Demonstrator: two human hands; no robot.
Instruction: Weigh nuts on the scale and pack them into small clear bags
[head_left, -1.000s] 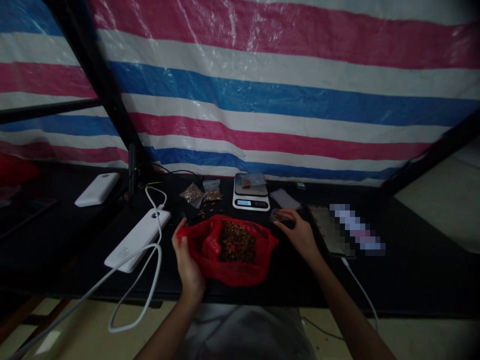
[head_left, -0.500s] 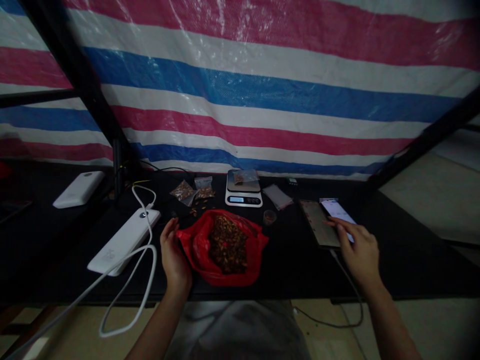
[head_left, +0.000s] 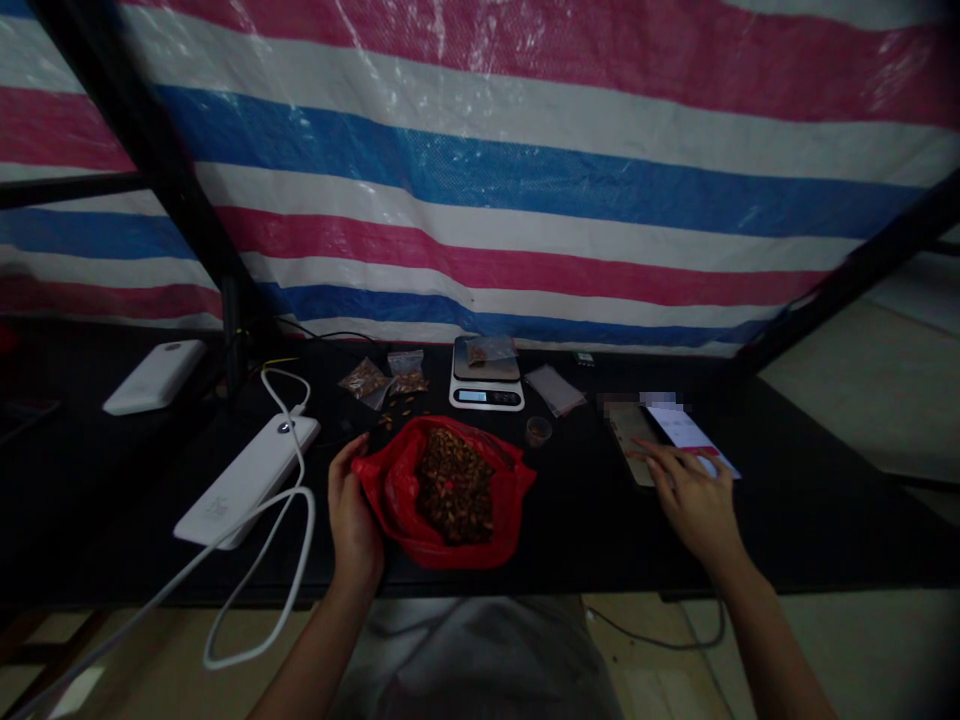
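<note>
A red plastic bag stands with its mouth wide, full of brown seeds or grains. Against its left side rests my left hand, fingers raised and loosely extended, not closed on anything. At the right, my right hand lies with fingers spread over a phone with a lit screen in a brown flip case. Its fingertips are over the case cover and the screen's lower part; whether they touch is unclear.
Behind the bag sits a white digital scale bearing a small clear packet. Filled zip bags, flat clear bags and a small cup lie nearby. A white power bank with a looping white cable is at left.
My right hand has shifted left and its fingers have spread; the phone's screen now shows a pink-red patch. My left hand stays by the bag, with its fingers slightly closer to it.
</note>
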